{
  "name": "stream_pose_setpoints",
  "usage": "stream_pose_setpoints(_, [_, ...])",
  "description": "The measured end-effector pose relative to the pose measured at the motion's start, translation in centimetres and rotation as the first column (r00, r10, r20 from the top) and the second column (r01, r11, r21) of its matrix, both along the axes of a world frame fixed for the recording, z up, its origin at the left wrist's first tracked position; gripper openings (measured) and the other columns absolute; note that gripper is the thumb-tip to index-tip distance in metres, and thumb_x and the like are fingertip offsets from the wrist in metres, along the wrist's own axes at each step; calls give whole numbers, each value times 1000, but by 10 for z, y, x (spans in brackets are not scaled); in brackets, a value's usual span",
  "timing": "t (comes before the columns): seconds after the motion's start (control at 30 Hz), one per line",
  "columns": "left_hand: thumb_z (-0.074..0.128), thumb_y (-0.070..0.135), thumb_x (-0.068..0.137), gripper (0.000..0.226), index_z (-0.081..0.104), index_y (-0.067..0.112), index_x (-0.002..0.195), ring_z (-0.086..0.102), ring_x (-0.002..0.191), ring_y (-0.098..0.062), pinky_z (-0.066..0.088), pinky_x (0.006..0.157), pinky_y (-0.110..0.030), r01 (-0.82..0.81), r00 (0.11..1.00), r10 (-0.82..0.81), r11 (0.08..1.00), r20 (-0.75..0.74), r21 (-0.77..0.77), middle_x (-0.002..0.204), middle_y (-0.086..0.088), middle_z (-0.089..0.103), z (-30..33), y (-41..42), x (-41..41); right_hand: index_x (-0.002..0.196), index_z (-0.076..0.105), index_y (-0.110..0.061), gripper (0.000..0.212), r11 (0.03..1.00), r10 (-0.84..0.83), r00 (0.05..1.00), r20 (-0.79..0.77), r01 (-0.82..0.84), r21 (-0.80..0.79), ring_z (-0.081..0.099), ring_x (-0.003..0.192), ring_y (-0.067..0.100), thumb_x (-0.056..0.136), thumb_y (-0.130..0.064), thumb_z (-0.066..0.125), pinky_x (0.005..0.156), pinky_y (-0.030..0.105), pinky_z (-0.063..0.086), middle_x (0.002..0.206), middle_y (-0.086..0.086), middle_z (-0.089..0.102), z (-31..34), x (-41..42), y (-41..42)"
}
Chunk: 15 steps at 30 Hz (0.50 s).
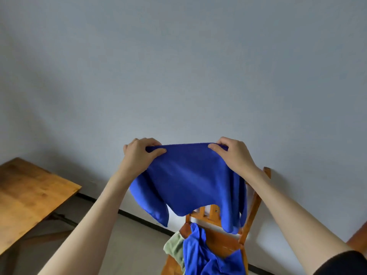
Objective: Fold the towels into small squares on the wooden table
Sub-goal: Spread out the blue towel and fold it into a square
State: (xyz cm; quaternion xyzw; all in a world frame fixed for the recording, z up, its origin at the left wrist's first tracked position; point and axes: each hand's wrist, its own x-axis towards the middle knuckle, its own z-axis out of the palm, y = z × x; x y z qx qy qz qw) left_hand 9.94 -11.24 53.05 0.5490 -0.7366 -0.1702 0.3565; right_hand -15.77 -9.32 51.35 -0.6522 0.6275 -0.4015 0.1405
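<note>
Both hands, left (140, 153) and right (233, 153), pinch a soft, drooping blue towel (188, 181) aloft.

I see my left hand (142, 153) and right hand (233, 153) pinching the top edge of a blue towel (188, 179) in the air above the wooden chair (222, 239). Another blue towel (206, 253) and a green towel (175, 248) lie on the chair's seat; the wooden table (29, 197) stands well left of the chair.
</note>
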Motion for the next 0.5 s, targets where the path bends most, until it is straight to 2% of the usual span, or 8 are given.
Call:
stream_pose_setpoints(0.13, [66,25,84,9,65,32,80,55,93,-12,37,100,-46,-106,983,96,993,-157,-54,83,20,60,5,19,28,89,61,-10,14,983,171,977,-124,-161,83,53,80,18,94,-22,54,71,24,40,87,2,57,-8,24,-8])
stream_pose_setpoints(0.23, [63,23,87,10,66,30,83,52,97,-12,35,101,-47,-198,968,177,974,-177,-110,87,16,61,8,41,48,98,61,-9,17,974,215,959,-182,-198,110,50,85,17,96,-10,44,75,22,36,94,-1,50,-21,45,-13])
stream_pose_setpoints(0.3, [63,22,87,12,66,32,82,54,97,-11,36,101,-47,-279,941,243,951,-235,-136,87,19,62,7,60,66,90,56,-10,17,974,217,958,-190,-198,115,48,82,17,98,-15,41,70,23,35,88,-2,48,-28,65,-14])
stream_pose_setpoints(0.4, [64,23,86,18,64,39,79,57,97,-9,42,99,-40,-410,873,349,904,-340,-124,89,18,64,8,90,104,76,44,-15,28,979,202,967,-156,-197,46,44,66,13,100,-29,38,53,21,29,73,-3,46,-32,106,-12])
stream_pose_setpoints(0.5, [65,25,86,19,65,43,78,57,99,-11,42,99,-43,-519,821,458,848,-341,-111,89,17,65,6,117,146,82,46,-11,28,971,234,966,-108,-238,-27,46,71,19,100,-31,38,58,26,32,81,2,50,-35,154,-10])
